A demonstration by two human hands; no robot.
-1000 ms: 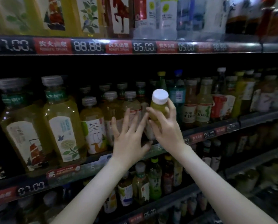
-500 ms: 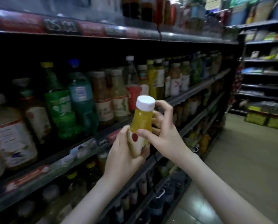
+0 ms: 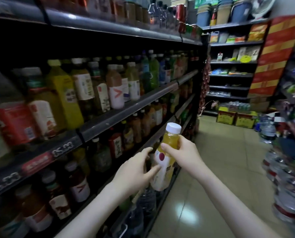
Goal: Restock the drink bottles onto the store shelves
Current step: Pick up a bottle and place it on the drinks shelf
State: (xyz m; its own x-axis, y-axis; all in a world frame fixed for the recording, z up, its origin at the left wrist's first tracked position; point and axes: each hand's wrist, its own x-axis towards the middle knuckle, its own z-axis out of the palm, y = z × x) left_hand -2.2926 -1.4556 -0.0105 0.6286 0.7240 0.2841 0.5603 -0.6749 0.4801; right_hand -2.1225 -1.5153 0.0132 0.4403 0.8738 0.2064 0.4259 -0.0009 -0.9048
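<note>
The small plastic bottle of yellow juice (image 3: 170,143) has a round white cap (image 3: 173,128) — and a white paper label (image 3: 167,164) with one dark red dot. The tall stack of boxes (image 3: 270,57) is red with yellow stripes.

Digital price tag (image 3: 62,148) on shelf edge (image 3: 126,111): digits read as "05.00", blurred. Second price tag (image 3: 5,179), further left: illegible. Red ">" mark printed on white bottle label (image 3: 116,93); repeated on lower bottle label (image 3: 79,187). Green sign (image 3: 205,0), top: "Foo" partly read.
</note>
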